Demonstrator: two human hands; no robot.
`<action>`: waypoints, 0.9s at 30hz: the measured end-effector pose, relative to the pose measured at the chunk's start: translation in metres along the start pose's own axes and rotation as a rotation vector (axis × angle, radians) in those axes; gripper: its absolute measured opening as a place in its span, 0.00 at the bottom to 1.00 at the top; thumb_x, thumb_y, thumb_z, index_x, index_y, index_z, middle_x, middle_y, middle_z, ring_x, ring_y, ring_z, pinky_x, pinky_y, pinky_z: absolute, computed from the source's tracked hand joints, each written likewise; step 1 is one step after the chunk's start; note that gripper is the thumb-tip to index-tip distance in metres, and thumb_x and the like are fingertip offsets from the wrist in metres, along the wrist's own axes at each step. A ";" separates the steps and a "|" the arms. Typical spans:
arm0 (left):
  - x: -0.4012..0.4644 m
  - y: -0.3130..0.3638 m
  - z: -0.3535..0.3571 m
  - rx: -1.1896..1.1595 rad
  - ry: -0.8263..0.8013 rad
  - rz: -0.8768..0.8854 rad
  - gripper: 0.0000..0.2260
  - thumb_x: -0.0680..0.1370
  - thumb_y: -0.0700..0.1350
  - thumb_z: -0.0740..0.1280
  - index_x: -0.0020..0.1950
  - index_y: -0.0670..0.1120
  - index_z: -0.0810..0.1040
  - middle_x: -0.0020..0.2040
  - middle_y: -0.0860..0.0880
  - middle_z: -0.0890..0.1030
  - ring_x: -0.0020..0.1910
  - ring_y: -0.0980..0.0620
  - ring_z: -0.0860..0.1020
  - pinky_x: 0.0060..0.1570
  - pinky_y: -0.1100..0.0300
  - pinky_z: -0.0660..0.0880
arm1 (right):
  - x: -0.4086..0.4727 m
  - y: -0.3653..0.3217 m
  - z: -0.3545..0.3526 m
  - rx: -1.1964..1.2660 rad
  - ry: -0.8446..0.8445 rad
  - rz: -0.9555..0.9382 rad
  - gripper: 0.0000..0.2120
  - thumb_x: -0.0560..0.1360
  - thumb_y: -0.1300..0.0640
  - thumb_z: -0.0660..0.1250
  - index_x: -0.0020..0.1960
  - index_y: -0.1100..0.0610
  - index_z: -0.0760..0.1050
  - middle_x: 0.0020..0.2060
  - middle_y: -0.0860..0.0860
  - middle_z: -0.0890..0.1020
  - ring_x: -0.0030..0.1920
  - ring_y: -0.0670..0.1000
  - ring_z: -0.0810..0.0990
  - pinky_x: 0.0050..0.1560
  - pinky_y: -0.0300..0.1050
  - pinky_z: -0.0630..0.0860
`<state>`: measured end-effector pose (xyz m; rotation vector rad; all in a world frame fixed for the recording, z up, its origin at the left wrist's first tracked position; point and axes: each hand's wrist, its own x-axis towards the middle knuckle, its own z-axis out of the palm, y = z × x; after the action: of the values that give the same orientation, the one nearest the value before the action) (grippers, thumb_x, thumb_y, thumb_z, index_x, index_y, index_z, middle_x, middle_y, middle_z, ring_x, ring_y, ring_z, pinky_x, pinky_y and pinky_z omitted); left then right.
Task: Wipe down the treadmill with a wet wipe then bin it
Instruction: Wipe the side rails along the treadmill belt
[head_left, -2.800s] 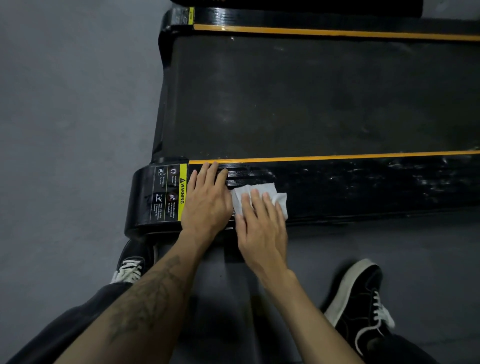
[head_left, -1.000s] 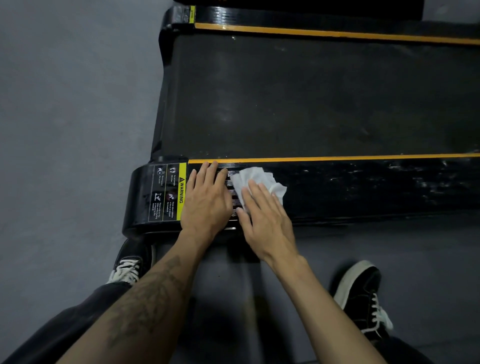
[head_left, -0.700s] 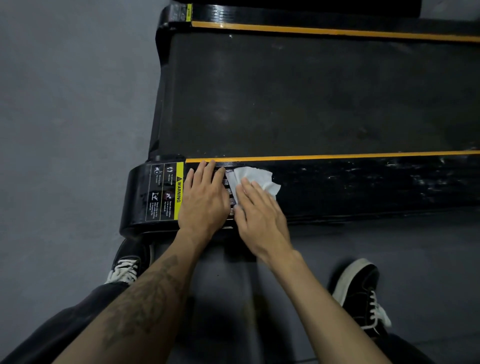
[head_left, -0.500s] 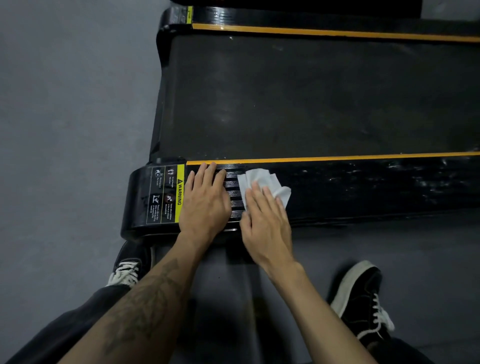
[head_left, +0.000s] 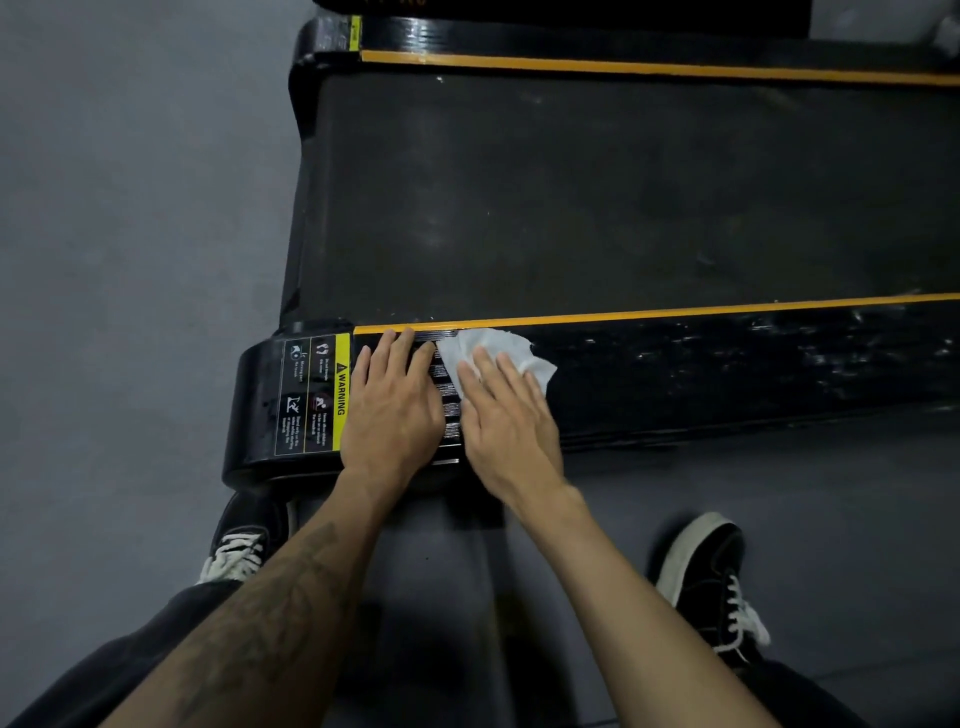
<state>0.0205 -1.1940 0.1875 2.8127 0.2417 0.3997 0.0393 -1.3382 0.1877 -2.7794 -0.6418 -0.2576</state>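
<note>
The right hand (head_left: 506, 421) presses flat-fingered on the wet wipe (head_left: 498, 353), pinning it to the treadmill (head_left: 727, 364) side rail for scrubbing; the left hand (head_left: 392, 410) rests open alongside, probably bracing.

Treadmill (head_left: 623, 208) on floor (head_left: 130, 208). Both hands flat on its near side rail (head_left: 727, 374): left hand (head_left: 392, 410) beside warning label (head_left: 317, 395), right hand (head_left: 506, 415) just right, on wet wipe (head_left: 498, 351). Shoes (head_left: 706, 582) on floor, nearer.
</note>
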 end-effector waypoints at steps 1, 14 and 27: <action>0.000 0.001 0.000 -0.002 -0.002 0.002 0.24 0.80 0.47 0.51 0.72 0.41 0.76 0.75 0.39 0.73 0.77 0.40 0.67 0.77 0.40 0.62 | 0.004 0.006 -0.001 -0.009 -0.007 0.019 0.25 0.81 0.51 0.52 0.73 0.55 0.75 0.74 0.53 0.74 0.75 0.57 0.71 0.74 0.59 0.67; 0.000 0.000 0.000 0.001 0.008 -0.003 0.24 0.80 0.47 0.52 0.71 0.42 0.76 0.74 0.40 0.73 0.77 0.40 0.68 0.77 0.40 0.63 | 0.006 0.005 0.002 -0.003 0.023 0.126 0.26 0.83 0.49 0.50 0.73 0.57 0.75 0.75 0.54 0.73 0.76 0.57 0.70 0.75 0.59 0.64; 0.001 -0.001 0.003 0.008 0.008 0.002 0.24 0.80 0.47 0.52 0.71 0.42 0.76 0.74 0.39 0.74 0.77 0.40 0.68 0.76 0.39 0.64 | 0.001 -0.011 0.003 -0.004 -0.038 0.138 0.27 0.83 0.47 0.48 0.74 0.57 0.74 0.75 0.56 0.72 0.77 0.59 0.68 0.75 0.60 0.65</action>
<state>0.0218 -1.1935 0.1851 2.8203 0.2424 0.4112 0.0361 -1.3271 0.1875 -2.8226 -0.4558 -0.1774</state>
